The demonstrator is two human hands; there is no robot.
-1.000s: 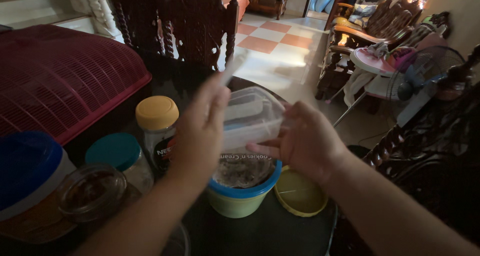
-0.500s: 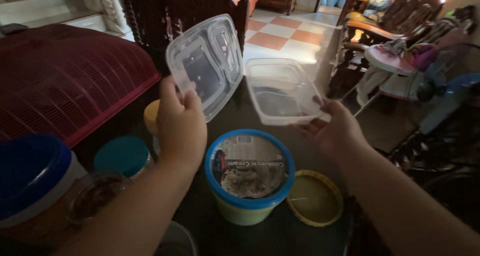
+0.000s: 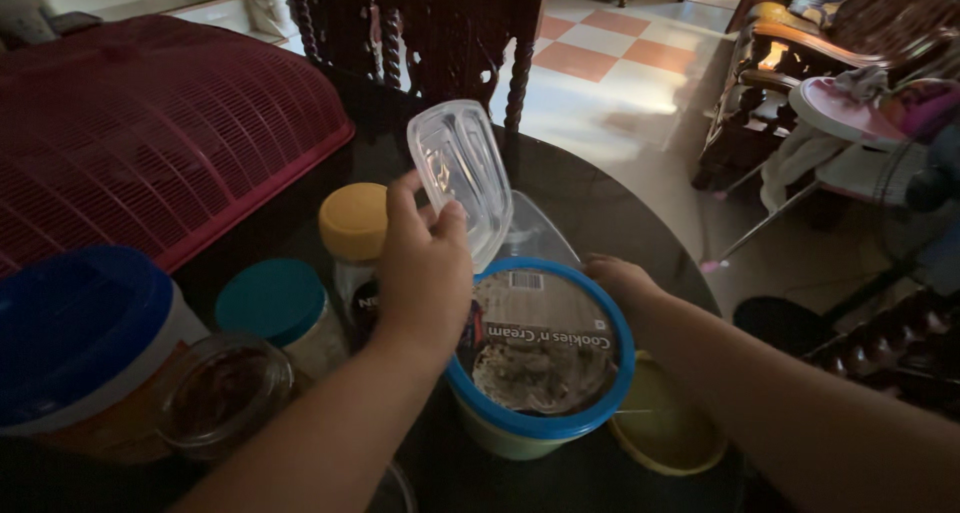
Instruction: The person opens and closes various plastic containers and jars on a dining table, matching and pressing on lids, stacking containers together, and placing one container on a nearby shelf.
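Observation:
My left hand (image 3: 425,263) holds a clear plastic lid (image 3: 458,178) upright, tilted a little, above the dark round table (image 3: 600,198). The matching clear plastic container (image 3: 535,235) sits low on the table behind a blue-rimmed round tub (image 3: 540,358). My right hand (image 3: 618,278) is down at the container's right side, touching it; the tub hides the fingers. The tub has a printed film top and a pale green body.
A yellow lid (image 3: 665,428) lies right of the tub. A yellow-capped jar (image 3: 355,228), a teal-capped jar (image 3: 275,308), an open glass jar (image 3: 215,398) and a large blue-lidded bucket (image 3: 80,343) stand at left. A red mesh food cover (image 3: 150,133) fills the far left. Dark wooden chairs (image 3: 440,33) stand beyond.
The lid and container came apart in the air, then my right hand lowered the container to the table behind the tub. My left hand brought the lid lower and nearer.

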